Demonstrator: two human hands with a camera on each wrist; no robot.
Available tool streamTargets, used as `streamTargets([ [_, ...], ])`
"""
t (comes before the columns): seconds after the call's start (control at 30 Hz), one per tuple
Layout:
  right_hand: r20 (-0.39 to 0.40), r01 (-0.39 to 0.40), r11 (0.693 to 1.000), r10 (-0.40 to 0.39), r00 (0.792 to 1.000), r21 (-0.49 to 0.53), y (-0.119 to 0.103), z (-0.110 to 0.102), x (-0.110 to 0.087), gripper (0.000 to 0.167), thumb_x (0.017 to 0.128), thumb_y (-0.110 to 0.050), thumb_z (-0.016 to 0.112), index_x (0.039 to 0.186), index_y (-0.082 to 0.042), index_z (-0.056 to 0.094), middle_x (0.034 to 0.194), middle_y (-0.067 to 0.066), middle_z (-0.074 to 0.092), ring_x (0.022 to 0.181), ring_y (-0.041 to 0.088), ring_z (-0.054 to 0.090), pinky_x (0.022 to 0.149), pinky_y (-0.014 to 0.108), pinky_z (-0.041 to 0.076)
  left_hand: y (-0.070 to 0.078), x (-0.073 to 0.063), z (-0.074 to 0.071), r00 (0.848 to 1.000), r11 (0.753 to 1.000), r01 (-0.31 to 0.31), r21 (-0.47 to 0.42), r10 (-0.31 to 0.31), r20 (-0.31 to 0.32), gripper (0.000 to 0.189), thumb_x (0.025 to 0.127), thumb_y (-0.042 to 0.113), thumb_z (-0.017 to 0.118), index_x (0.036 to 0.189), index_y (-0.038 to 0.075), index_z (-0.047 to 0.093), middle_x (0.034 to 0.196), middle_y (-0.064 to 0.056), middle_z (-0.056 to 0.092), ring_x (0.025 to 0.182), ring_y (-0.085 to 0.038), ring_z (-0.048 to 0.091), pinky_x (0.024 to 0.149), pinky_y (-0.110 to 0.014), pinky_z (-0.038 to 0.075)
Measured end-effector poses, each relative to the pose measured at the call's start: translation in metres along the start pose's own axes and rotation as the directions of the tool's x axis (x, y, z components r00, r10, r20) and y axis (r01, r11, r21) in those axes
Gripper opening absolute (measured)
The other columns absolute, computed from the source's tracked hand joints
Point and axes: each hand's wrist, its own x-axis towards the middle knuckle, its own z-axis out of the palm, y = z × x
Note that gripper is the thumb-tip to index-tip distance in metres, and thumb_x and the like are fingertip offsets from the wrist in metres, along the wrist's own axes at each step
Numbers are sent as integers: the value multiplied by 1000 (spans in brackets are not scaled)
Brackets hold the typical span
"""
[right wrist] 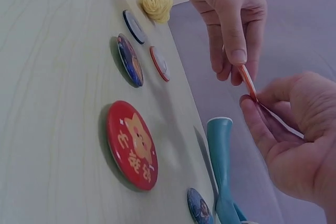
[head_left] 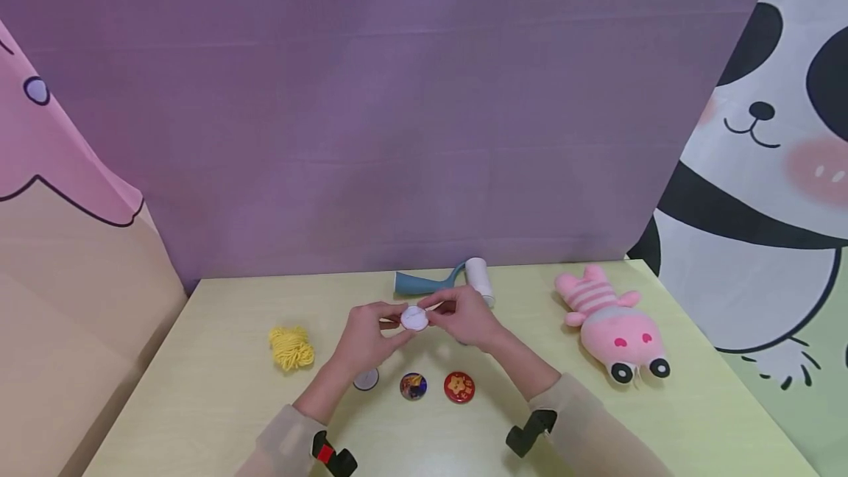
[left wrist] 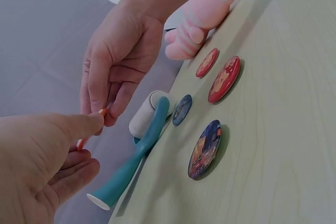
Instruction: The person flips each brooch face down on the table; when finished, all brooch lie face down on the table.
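Above the middle of the table, my left hand (head_left: 366,336) and right hand (head_left: 467,316) pinch a round pin badge (head_left: 414,318) from opposite sides. Its whitish back faces the head camera, and an orange-red edge (right wrist: 247,82) shows in the right wrist view. On the table below lie a red badge with a yellow star figure (head_left: 459,387), a dark blue picture badge (head_left: 414,386) and a badge with its white back up (head_left: 366,379). The right wrist view also has a red-rimmed badge (right wrist: 160,64) and another blue badge (right wrist: 199,206), mostly covered by my hands from the head.
A lint roller with a blue handle (head_left: 424,284) lies behind my hands at the table's back edge. Yellow yarn (head_left: 291,348) sits at left, a pink plush toy (head_left: 616,330) at right. A purple cloth (head_left: 411,131) hangs behind the table (head_left: 218,389).
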Motion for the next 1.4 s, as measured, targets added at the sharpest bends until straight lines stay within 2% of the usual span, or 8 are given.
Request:
streamTargets([
  [0.17, 87, 17, 999, -19, 996, 34, 6, -2, -1, 30, 90, -3, 82, 119, 4, 77, 109, 23, 79, 97, 28, 79, 82, 24, 64, -3, 0, 1, 1000, 999, 3, 54, -4, 17, 37, 90, 12, 86, 123, -4, 77, 113, -19, 79, 96, -29, 79, 84, -39, 66],
  [0.27, 111, 36, 999, -38, 993, 20, 9, -2, 0, 35, 88, -4, 85, 120, 5, 76, 109, 24, 79, 97, 30, 80, 83, 26, 65, -6, 0, 3, 999, 998, 10, 66, -12, 33, 38, 91, 10, 85, 124, -5, 76, 116, -20, 79, 96, -29, 79, 84, -39, 66],
  [0.5, 105, 80, 990, -68, 992, -112, 11, 3, -3, 32, 87, -9, 86, 116, 0, 78, 104, 17, 81, 90, 26, 80, 78, 25, 65, -11, -1, 7, 997, 991, 13, 132, -23, 73, 39, 92, 13, 84, 125, -5, 76, 117, -20, 79, 96, -27, 79, 83, -36, 66],
  [0.83, 110, 89, 974, -68, 992, -207, 16, 13, -4, 28, 87, -9, 86, 112, -3, 79, 103, 12, 80, 89, 23, 79, 75, 20, 62, -19, -4, 16, 996, 984, -8, 177, -8, 90, 34, 92, 14, 84, 121, -3, 78, 112, -17, 81, 94, -25, 79, 82, -33, 66],
  [1.13, 118, 98, 969, -73, 990, -225, 23, 21, -5, 26, 84, -4, 87, 108, 1, 77, 101, 14, 80, 87, 24, 79, 73, 17, 61, -23, -5, 22, 994, 986, -17, 168, -1, 111, 28, 92, 8, 83, 116, -6, 79, 109, -19, 81, 93, -26, 79, 83, -38, 66],
  [1.3, 134, 87, 962, -54, 990, -260, 29, 23, -5, 25, 85, -9, 89, 107, -2, 78, 98, 10, 80, 83, 17, 77, 74, 19, 61, -28, -5, 27, 990, 977, 8, 215, -37, 133, 27, 91, 10, 84, 115, -3, 80, 106, -14, 82, 90, -18, 76, 81, -31, 65],
  [1.4, 134, 98, 951, -61, 989, -293, 31, 23, -4, 23, 85, -11, 89, 105, -4, 78, 96, 8, 79, 82, 14, 75, 73, 18, 60, -30, -3, 29, 991, 969, -11, 248, -23, 134, 25, 90, 10, 85, 112, -1, 81, 102, -11, 82, 84, -13, 71, 76, -26, 62],
])
